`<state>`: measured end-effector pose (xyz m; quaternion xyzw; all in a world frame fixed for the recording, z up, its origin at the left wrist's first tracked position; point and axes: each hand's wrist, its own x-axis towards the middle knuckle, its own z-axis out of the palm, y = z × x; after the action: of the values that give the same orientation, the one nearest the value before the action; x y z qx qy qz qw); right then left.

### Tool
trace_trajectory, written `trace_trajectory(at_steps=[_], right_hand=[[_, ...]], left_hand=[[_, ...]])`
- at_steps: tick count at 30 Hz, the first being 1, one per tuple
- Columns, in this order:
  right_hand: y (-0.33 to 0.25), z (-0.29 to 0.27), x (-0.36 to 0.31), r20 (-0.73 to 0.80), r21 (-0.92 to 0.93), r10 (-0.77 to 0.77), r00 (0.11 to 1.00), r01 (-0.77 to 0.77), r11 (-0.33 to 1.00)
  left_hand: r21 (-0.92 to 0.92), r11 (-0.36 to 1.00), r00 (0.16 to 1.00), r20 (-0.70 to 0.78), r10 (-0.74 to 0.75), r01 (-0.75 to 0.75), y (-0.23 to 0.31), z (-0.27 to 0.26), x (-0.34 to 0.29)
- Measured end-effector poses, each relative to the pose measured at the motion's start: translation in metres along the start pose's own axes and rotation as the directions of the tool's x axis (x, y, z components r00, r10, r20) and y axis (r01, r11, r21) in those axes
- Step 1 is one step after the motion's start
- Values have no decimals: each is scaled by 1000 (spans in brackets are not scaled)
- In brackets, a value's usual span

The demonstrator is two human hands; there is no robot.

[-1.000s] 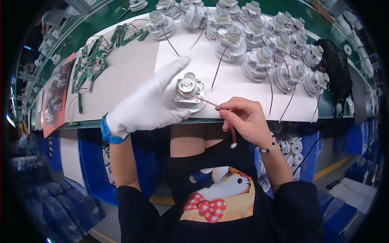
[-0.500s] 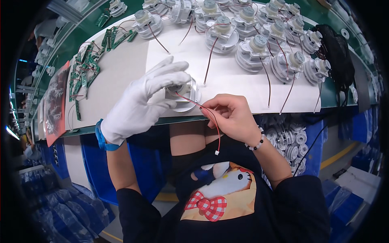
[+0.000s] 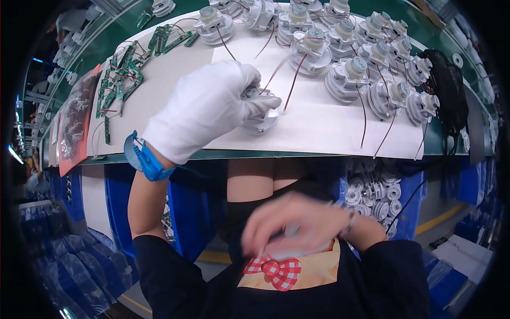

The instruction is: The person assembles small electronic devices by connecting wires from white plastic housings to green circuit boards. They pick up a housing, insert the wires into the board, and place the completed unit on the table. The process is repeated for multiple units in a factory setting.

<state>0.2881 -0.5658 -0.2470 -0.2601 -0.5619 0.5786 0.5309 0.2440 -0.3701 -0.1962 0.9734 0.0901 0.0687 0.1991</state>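
Near the front edge of the green workbench (image 3: 239,154), a motor assembly (image 3: 260,126) is partly covered by the left hand (image 3: 204,109), which is clad in a white glove and ringed at the wrist by a blue strap (image 3: 151,164). Its fingers are bent, half closed about the small round motor on top; whether the motor is firmly gripped cannot be told. From beside the fingertips a thin wire (image 3: 274,76), blurred, is stretched up and to the right. Over the lap, well apart from the assembly, the bare right hand (image 3: 292,223) is seen, smeared by motion, with its fingers loosely curled; whether anything is held in it cannot be told. A beaded bracelet (image 3: 349,219) is worn on that wrist.

Beneath the assembly, a white sheet (image 3: 319,130) is spread. Farther back and to the right, similar motor assemblies (image 3: 348,80) are crowded together, their leads trailing. To the left, green circuit boards (image 3: 127,72) are heaped. Below the bench on the right, white round plastic parts (image 3: 374,198) are piled.
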Motion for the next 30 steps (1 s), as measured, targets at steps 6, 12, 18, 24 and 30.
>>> trace_trajectory(at_steps=[6, 12, 18, 24, 30], right_hand=[[21, 108, 34, 449, 294, -233, 863, 104, 950], [-9, 112, 42, 549, 624, -301, 780, -143, 768], [10, 151, 41, 298, 355, -13, 954, -98, 930], [9, 164, 47, 499, 311, -121, 858, -47, 949], [-19, 158, 66, 708, 522, -340, 619, -133, 843]], left_hand=[[-45, 995, 995, 52, -89, 91, 7, -6, 4], [31, 1000, 973, -231, 4, 3, -3, -14, -20], [140, 986, 968, -247, -53, 90, -14, -41, -50], [169, 963, 926, -349, -142, 211, -13, -82, -100], [66, 929, 852, -428, -303, 363, -7, -101, -136]])
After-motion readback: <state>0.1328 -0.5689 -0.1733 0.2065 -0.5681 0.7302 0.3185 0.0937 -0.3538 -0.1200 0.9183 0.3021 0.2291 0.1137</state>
